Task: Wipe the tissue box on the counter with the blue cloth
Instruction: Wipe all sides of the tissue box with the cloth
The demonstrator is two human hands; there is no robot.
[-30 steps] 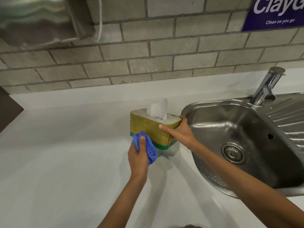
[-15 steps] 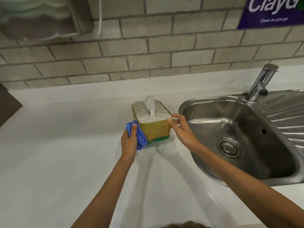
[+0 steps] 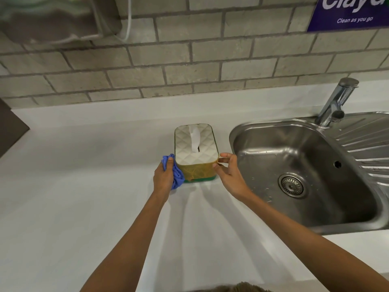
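The tissue box (image 3: 195, 148) stands upright on the white counter (image 3: 84, 186), with a quilted white top, yellow sides, a green base and a tissue poking out of its slot. My left hand (image 3: 163, 179) grips the bunched blue cloth (image 3: 175, 172) and presses it against the box's near left corner. My right hand (image 3: 228, 173) is at the box's near right corner, fingers spread, with fingertips touching the edge.
A steel sink (image 3: 299, 171) with a drain and a tap (image 3: 336, 102) lies just right of the box. A brick wall (image 3: 189, 60) runs behind the counter, with a metal dispenser (image 3: 54, 17) at top left and a blue sign (image 3: 353, 11) at top right.
The box has been turned from lying crosswise and tilted to standing flat, its short end toward me. My right hand loosened from a firm hold to fingertips. The cloth moved to the left corner.
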